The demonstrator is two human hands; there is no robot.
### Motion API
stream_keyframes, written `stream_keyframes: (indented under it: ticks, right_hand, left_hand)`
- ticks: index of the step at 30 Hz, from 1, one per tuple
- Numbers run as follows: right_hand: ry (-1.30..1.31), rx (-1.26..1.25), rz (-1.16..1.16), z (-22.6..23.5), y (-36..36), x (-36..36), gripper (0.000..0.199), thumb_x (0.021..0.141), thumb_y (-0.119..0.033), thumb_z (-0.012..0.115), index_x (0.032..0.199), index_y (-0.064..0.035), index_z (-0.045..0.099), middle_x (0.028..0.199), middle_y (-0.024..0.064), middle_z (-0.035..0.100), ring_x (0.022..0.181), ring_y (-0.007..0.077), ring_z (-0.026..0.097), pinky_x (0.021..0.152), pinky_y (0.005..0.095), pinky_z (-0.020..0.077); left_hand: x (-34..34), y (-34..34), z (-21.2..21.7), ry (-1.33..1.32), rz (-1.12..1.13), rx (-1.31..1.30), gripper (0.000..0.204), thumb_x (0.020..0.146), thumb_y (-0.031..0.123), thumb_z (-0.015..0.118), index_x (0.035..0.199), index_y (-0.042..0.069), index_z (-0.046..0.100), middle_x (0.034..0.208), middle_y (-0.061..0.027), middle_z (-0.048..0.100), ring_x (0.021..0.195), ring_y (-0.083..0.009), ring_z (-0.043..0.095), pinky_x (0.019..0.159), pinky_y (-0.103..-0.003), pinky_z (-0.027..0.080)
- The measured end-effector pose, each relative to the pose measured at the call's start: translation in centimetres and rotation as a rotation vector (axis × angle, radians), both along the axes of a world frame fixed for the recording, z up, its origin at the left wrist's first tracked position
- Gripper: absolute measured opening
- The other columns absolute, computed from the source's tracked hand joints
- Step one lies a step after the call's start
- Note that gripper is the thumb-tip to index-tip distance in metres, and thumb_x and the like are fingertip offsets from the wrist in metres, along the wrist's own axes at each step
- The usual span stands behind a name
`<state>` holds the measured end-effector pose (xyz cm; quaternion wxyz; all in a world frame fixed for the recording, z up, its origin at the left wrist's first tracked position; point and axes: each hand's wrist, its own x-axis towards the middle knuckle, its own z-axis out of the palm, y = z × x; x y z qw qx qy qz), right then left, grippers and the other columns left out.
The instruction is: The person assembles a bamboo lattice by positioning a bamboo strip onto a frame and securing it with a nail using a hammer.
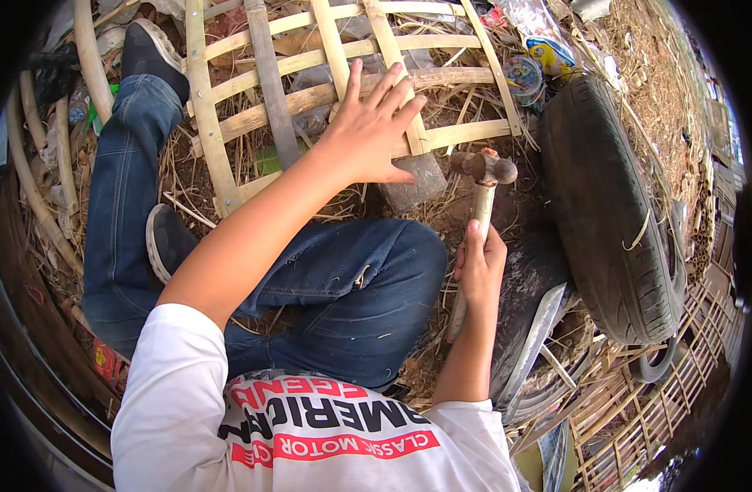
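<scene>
A woven lattice of flat bamboo strips point(271, 90) lies over the littered ground ahead of me. My left hand point(374, 131) is spread on its near right part, fingers apart, palm down, gripping nothing. In my right hand point(480, 266) is a hammer point(483, 197), held by its pale wooden handle with the rusty head up. The hammer head stands just right of the lattice's near edge, beside a grey block point(414, 182). That block sits partly under the lattice, close to my left thumb.
A worn black tyre point(610, 209) stands at the right, with another tyre point(528, 312) low beside my right forearm. Plastic wrappers point(548, 41) lie at the far right. Curved poles point(36, 180) lie at the left, and a second bamboo lattice point(655, 402) is at the lower right.
</scene>
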<state>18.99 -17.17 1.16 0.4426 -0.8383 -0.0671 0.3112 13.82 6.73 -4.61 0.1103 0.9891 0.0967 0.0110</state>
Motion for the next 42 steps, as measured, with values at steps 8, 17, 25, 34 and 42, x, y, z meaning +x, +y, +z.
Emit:
stream_keyframes:
  ticks: [8, 17, 25, 34, 42]
  right_hand:
    - [0.054, 0.034, -0.017, -0.5, -0.5, -0.7, 0.036, 0.101, -0.034, 0.051, 0.079, -0.0054, 0.05, 0.055, -0.001, 0.045, 0.04, 0.0058, 0.041, 0.036, 0.022, 0.0332]
    - [0.053, -0.005, -0.021, -0.2, -1.3, -1.9, 0.036, 0.1, -0.034, 0.053, 0.079, -0.0051, 0.051, 0.056, -0.0011, 0.045, 0.04, 0.0064, 0.041, 0.037, 0.0225, 0.0344]
    - [0.083, 0.012, -0.073, -0.1, -1.0, -3.1, 0.037, 0.101, -0.037, 0.052, 0.08, -0.0062, 0.051, 0.056, -0.0011, 0.045, 0.04, 0.0065, 0.042, 0.037, 0.0226, 0.0342]
    - [-0.035, 0.045, 0.075, -1.0, 0.2, -0.3, 0.039, 0.102, -0.037, 0.047, 0.079, -0.0063, 0.049, 0.055, -0.0011, 0.044, 0.04, 0.0067, 0.04, 0.036, 0.0233, 0.0335]
    - [-0.135, 0.054, 0.216, -2.1, 2.5, 1.2, 0.042, 0.103, -0.038, 0.045, 0.077, -0.006, 0.048, 0.055, -0.0023, 0.043, 0.042, 0.0056, 0.04, 0.037, 0.0239, 0.033]
  left_hand:
    - [-3.3, 0.3, -2.5, -0.059, 0.042, -0.069, 0.074, 0.078, 0.066, 0.064, 0.108, -0.001, 0.063, 0.122, -0.0182, 0.054, 0.143, -0.0367, 0.025, 0.114, -0.066, 0.009]
    - [-3.5, 0.7, -3.9, -0.148, 0.041, -0.113, 0.082, 0.07, 0.073, 0.064, 0.104, -0.001, 0.064, 0.12, -0.0174, 0.053, 0.14, -0.0372, 0.028, 0.115, -0.066, 0.009]
    - [-3.7, 0.3, -2.8, -0.076, 0.071, -0.143, 0.089, 0.062, 0.08, 0.064, 0.106, 0.003, 0.068, 0.128, -0.0195, 0.052, 0.142, -0.0365, 0.026, 0.115, -0.066, 0.004]
    - [-3.6, 0.3, -3.1, -0.115, 0.081, -0.131, 0.085, 0.063, 0.079, 0.064, 0.104, 0.005, 0.069, 0.126, -0.0192, 0.053, 0.142, -0.0362, 0.027, 0.115, -0.066, 0.005]
    - [-3.6, 0.2, -2.8, -0.083, 0.094, -0.135, 0.081, 0.064, 0.078, 0.065, 0.101, 0.006, 0.071, 0.126, -0.0191, 0.053, 0.143, -0.0356, 0.025, 0.114, -0.067, 0.003]
